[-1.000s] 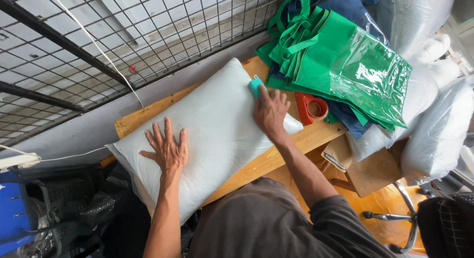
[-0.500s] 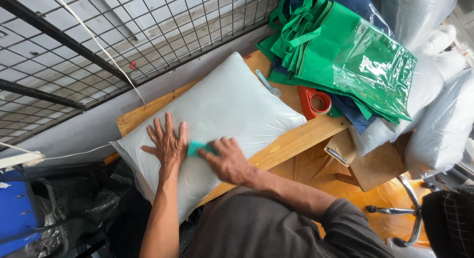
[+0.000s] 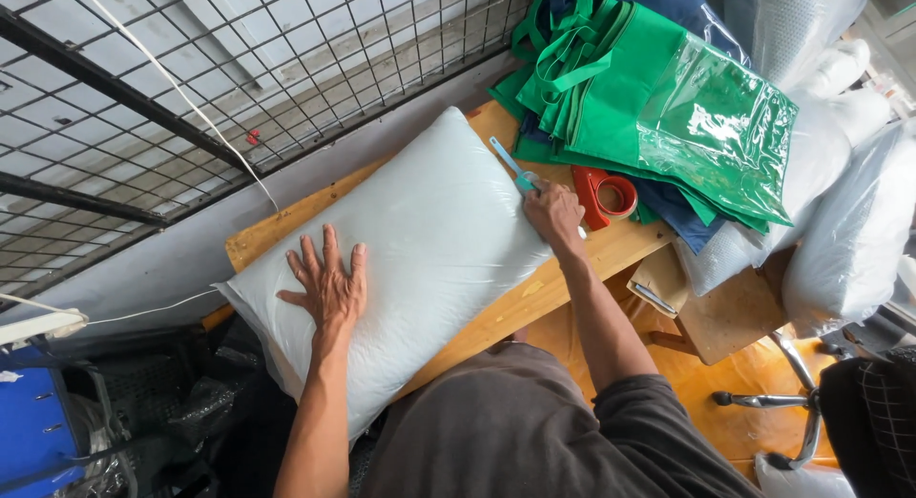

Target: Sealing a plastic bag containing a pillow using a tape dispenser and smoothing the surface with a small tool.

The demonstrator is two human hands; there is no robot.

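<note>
Right hand (image 3: pixel 553 214) back at edge, plump pale pillow (image 3: pixel 420 240)

Left hand (image 3: pixel 327 286) flat, fingers spread, palm down on pale grey pillow (image 3: pixel 401 259). Pillow lies slantwise on wooden counter (image 3: pixel 611 250). Right hand (image 3: pixel 553 215) at pillow's far right edge, closed around teal-handled tool (image 3: pixel 515 170), light blue blade end pointing up along edge. Red tape dispenser (image 3: pixel 604 193) just beside right hand. Stack of green bags (image 3: pixel 658 107) behind dispenser, partly on counter. Wire mesh panel (image 3: pixel 191 88) beyond counter. Clear-wrapped white pillows (image 3: pixel 849 221) at right.
</note>
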